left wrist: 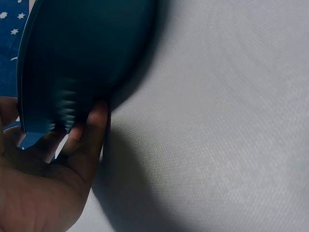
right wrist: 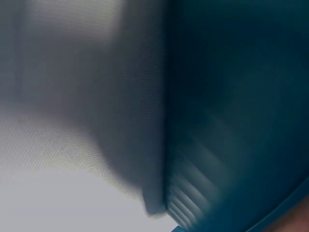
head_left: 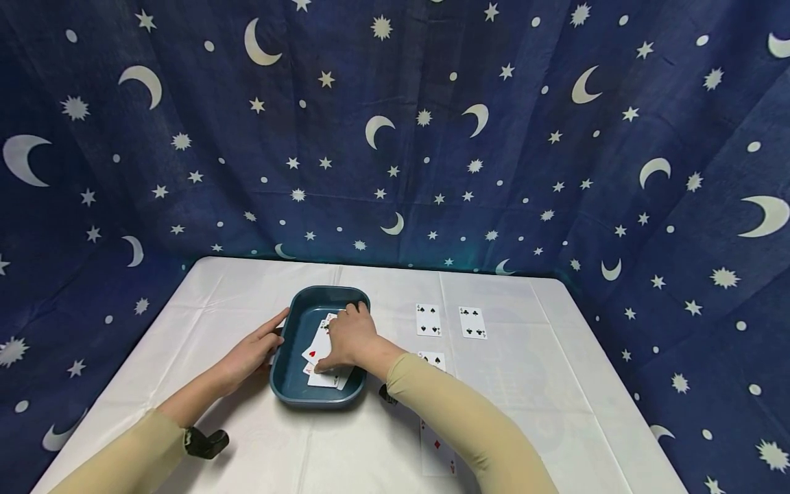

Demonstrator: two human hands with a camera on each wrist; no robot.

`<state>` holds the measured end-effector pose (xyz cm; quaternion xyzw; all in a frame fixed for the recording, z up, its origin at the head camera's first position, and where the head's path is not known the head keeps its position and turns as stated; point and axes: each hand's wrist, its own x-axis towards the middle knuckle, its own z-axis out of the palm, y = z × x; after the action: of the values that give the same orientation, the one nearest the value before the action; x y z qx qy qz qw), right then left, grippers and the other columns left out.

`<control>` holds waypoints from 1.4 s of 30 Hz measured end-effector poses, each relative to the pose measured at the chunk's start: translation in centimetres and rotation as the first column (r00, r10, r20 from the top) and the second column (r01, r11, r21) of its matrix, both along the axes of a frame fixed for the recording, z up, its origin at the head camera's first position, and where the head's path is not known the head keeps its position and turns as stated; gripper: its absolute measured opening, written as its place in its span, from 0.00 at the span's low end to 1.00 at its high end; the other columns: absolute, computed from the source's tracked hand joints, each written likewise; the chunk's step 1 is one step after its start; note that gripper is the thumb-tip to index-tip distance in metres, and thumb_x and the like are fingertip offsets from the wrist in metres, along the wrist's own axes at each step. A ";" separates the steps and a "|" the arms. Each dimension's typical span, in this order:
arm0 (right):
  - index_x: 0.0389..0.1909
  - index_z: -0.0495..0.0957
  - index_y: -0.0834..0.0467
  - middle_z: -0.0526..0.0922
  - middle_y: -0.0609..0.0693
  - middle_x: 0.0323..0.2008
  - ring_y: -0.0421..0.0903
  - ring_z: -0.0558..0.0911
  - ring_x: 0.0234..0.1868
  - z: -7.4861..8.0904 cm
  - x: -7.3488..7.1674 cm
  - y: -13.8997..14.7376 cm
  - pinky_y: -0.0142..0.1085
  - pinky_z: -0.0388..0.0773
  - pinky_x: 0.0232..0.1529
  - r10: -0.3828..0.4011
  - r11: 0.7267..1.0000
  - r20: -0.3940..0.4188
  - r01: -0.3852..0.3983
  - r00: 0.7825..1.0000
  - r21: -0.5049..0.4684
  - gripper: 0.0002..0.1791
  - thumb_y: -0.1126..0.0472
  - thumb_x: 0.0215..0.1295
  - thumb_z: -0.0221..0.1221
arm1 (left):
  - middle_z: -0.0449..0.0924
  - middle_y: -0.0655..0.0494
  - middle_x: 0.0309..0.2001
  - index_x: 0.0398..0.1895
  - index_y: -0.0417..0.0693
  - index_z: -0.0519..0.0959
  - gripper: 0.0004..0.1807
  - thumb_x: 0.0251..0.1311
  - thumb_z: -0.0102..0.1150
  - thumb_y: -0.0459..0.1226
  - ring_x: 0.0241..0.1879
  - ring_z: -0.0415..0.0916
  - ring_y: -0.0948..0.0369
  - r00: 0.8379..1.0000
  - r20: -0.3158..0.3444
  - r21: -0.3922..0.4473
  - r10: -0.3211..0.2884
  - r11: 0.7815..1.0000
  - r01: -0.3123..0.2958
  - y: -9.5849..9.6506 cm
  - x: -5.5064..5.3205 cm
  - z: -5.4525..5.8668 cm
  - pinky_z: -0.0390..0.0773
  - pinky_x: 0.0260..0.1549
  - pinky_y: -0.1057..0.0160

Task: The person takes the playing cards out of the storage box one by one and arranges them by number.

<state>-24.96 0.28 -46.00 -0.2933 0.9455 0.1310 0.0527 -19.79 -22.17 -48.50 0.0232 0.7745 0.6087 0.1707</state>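
Note:
A dark teal tray (head_left: 285,377) with rounded corners stands on the white table, several playing cards (head_left: 319,346) lying loosely overlapped inside. My left hand (head_left: 252,353) holds the tray's left side. In the left wrist view, the left hand (left wrist: 63,164) has its fingers bent against the ribbed outer wall. My right hand (head_left: 354,339) reaches over the tray's right rim, above the cards, with its thumb low at their near side. Its fingertips are hidden, and the right wrist view shows mainly the tray's outer wall (right wrist: 231,121).
Right of the tray lie a four of spades (head_left: 428,320), a four of clubs (head_left: 472,322) and a partly covered five of spades (head_left: 433,359). Nearer, a diamond card (head_left: 437,449) lies beside my right sleeve. A starry blue curtain (head_left: 395,137) hangs behind the table.

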 end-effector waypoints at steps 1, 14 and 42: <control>0.61 0.82 0.49 0.80 0.49 0.56 0.49 0.70 0.60 0.0 0.0 0.0 0.52 0.58 0.68 0.006 1.000 0.008 -0.006 1.000 -0.005 0.52 0.15 0.45 0.58 | 0.60 0.37 0.69 0.84 0.61 0.46 0.37 0.75 0.41 0.37 0.57 0.67 0.47 1.000 0.001 0.003 0.000 1.000 0.000 0.0 0.0 0.0 0.79 0.50 0.51; 0.62 0.80 0.45 0.78 0.46 0.57 0.48 0.69 0.60 0.4 -0.2 0.9 0.52 0.57 0.69 0.080 0.995 0.031 -0.078 0.996 -0.054 0.47 0.20 0.46 0.64 | 0.56 0.35 0.73 0.84 0.61 0.46 0.37 0.75 0.42 0.37 0.59 0.67 0.47 1.000 0.002 0.010 0.003 1.000 -0.003 0.1 0.0 -0.1 0.79 0.52 0.49; 0.64 0.76 0.42 0.77 0.46 0.54 0.48 0.68 0.56 0.8 -0.3 1.3 0.50 0.59 0.67 0.112 0.985 0.013 -0.110 0.994 -0.136 0.46 0.23 0.45 0.68 | 0.55 0.35 0.74 0.84 0.60 0.44 0.38 0.74 0.41 0.37 0.61 0.66 0.46 1.000 0.007 -0.018 0.004 1.000 -0.004 0.1 0.1 0.2 0.77 0.54 0.46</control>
<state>-25.21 1.56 -45.18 -0.3497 0.9338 0.0667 0.0350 -19.65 -22.04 -48.27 0.0179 0.7795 0.6020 0.1725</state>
